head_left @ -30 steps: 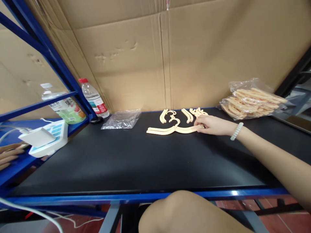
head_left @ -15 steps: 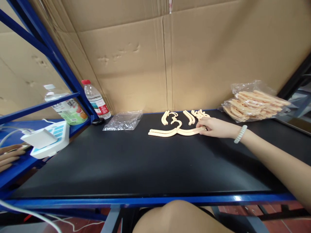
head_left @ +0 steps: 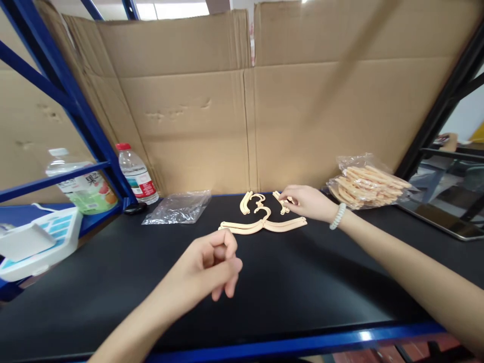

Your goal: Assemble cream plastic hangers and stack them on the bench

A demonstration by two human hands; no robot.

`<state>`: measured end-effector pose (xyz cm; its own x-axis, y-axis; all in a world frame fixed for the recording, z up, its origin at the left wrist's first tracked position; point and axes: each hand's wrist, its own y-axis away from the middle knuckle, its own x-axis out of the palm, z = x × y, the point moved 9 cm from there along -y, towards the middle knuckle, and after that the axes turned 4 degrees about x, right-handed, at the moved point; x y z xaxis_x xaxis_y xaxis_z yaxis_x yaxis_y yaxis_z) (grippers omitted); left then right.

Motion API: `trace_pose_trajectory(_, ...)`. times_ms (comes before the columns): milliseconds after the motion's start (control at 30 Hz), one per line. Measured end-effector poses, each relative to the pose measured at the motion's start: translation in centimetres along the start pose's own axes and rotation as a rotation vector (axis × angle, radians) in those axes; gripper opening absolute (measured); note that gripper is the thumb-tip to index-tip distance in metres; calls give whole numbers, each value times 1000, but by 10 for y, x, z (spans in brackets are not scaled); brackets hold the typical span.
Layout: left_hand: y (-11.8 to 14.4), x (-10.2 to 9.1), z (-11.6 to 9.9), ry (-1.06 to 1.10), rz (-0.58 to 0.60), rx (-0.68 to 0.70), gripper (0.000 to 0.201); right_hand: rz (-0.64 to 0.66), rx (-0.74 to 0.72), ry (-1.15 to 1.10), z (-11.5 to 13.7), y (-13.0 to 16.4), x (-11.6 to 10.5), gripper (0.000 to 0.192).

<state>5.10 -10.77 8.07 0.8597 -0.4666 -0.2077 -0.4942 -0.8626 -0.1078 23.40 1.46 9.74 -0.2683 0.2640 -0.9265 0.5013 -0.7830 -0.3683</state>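
My left hand (head_left: 214, 264) is raised over the near middle of the black table, its fingers loosely bent and apart, nothing in them. A cream folding hanger (head_left: 245, 228) lies in front of it, arms spread and hook upright toward the back. My right hand (head_left: 308, 201), with a pale beaded bracelet (head_left: 338, 217) at the wrist, is closed over a folded hanger (head_left: 281, 205) lying behind the spread one. The fingers cover its upper right part, so the exact grip is partly hidden. To the left lies another folded hanger (head_left: 245, 202) with its hook (head_left: 259, 198) beside it.
A clear bag of cream hangers (head_left: 370, 186) lies at the back right. Back left are a flat plastic bag (head_left: 177, 207), a red-capped bottle (head_left: 136, 176) and a white-capped bottle (head_left: 85, 189). Cardboard (head_left: 189, 126) walls the back; a blue frame (head_left: 88, 116) rises on the left.
My left hand has come into view over the table. My right hand has left the end of the spread hanger and moved back to the folded one. The view has tilted up.
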Motion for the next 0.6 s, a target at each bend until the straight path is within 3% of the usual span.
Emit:
trace_pose_trajectory(167, -33, -51, 9, -347, -112, -40, 20, 96, -36, 59, 2, -37, 28, 17)
trace_pose_trajectory(233, -58, -64, 19, -564, -100, -94, 15, 122, -44, 71, -1, -52, 40, 20)
trace_pose_trajectory(367, -119, -88, 46, -750, -153, -161, 10, 151, -54, 82, -3, -75, 59, 22)
trace_pose_trajectory(467, -157, -96, 64, -870, -170, -196, 22, 154, -60, 78, 0, -84, 69, 24)
trace_pose_trajectory(600, -184, -92, 79, -966, -141, -220, 29, 176, -74, 73, 3, -86, 80, 17)
